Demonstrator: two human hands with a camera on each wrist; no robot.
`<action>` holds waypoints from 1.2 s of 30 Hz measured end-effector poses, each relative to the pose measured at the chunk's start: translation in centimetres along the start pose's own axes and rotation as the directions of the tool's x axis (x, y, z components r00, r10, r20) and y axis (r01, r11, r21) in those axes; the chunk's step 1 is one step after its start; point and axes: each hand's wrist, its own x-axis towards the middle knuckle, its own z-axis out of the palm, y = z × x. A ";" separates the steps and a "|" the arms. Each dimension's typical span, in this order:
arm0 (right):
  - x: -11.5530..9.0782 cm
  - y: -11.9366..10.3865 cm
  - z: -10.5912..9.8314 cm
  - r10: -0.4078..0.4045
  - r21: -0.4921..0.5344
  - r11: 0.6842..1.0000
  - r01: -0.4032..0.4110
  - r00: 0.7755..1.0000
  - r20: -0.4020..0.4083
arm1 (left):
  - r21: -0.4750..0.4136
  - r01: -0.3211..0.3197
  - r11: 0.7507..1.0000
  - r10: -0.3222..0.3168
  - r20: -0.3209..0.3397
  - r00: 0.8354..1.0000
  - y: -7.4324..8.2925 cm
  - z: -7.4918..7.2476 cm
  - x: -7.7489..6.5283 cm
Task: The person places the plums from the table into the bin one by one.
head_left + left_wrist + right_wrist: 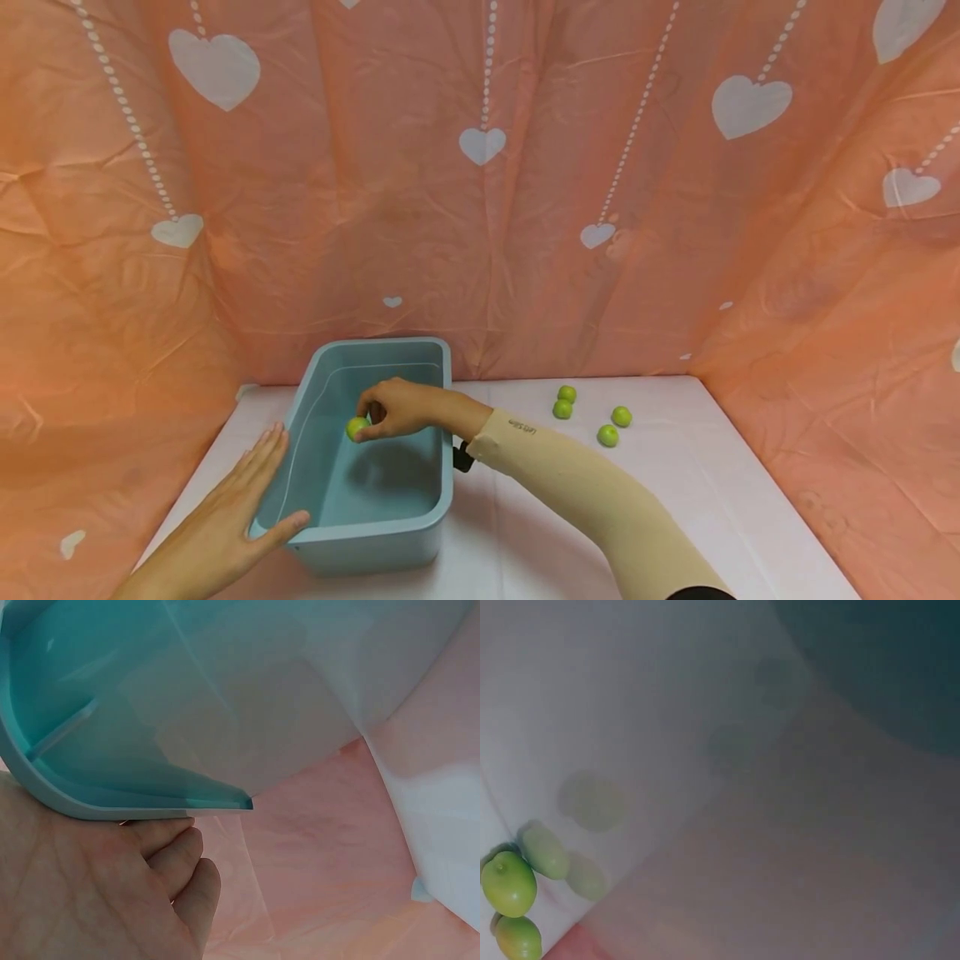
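Note:
A blue-grey plastic bin (367,527) stands at left on the white table. My left hand (243,504) lies along its left rim, fingers straight and thumb over the near corner; in the left wrist view the palm (82,877) rests against the rim's outside. Inside the bin's opening, my right hand (401,408) pinches a small round green fruit (357,428) between thumb and fingers, above the bin floor. Several like fruits, such as this green fruit (608,435), lie on the table at right. The right wrist view is hazy and does not show the hand.
Pink sheeting (420,208) with white hearts hangs behind and at both sides of the white table (675,500). A black wrist-camera piece (462,457) sits under the right wrist, close to the bin's right rim. Green fruits (510,885) appear doubled in the right wrist view.

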 end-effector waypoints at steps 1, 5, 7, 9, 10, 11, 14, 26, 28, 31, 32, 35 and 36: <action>0.1 0.0 0.1 -0.001 -0.001 1.000 0.001 1.000 0.008 | 0.000 -0.003 1.000 0.003 -0.003 1.000 0.0 0.0 0.0; 0.3 0.1 0.2 0.003 -0.001 1.000 -0.002 0.999 0.043 | 0.005 0.005 1.000 -0.005 -0.001 1.000 0.1 0.0 -0.1; 0.4 0.2 0.3 0.004 0.004 1.000 -0.004 0.999 0.054 | 0.008 0.006 1.000 -0.006 0.001 1.000 0.1 0.0 -0.1; 0.5 0.1 0.4 0.006 -0.001 1.000 -0.006 0.998 0.059 | 0.010 0.006 1.000 -0.006 0.001 1.000 0.2 0.0 -0.1; 0.6 0.1 0.4 0.005 -0.001 1.000 -0.005 0.998 0.060 | 0.012 0.005 1.000 -0.005 -0.001 1.000 0.2 0.0 -0.1; 0.6 0.1 0.5 0.003 -0.002 1.000 -0.002 0.998 0.060 | 0.012 0.003 1.000 -0.003 -0.003 1.000 0.2 -0.1 -0.1; 0.6 0.0 0.6 0.004 -0.023 1.000 -0.002 0.997 0.073 | 0.015 0.002 1.000 -0.002 -0.005 1.000 0.2 -0.1 -0.1; 0.9 -0.1 1.0 0.032 -0.103 0.995 -0.016 0.987 0.159 | 0.002 0.005 1.000 -0.005 -0.004 1.000 0.1 0.1 -0.1; 0.9 -0.1 1.0 0.040 -0.102 0.995 -0.022 0.983 0.180 | 0.000 0.003 1.000 -0.003 -0.006 1.000 0.2 0.1 -0.1; 1.0 -0.1 1.1 0.054 -0.103 0.994 -0.034 0.980 0.194 | -0.003 0.004 1.000 -0.004 -0.006 1.000 0.2 0.1 -0.1; 1.0 -0.1 1.2 0.058 -0.106 0.994 -0.037 0.979 0.194 | -0.001 0.004 1.000 -0.004 -0.007 1.000 0.2 0.1 -0.1; 1.0 -0.1 1.2 0.056 -0.106 0.994 -0.036 0.980 0.193 | 0.001 0.005 1.000 -0.005 -0.006 1.000 0.2 0.1 -0.1; 1.0 -0.1 1.2 0.055 -0.108 0.993 -0.035 0.980 0.192 | 0.002 0.005 1.000 -0.005 -0.006 1.000 0.2 0.1 -0.1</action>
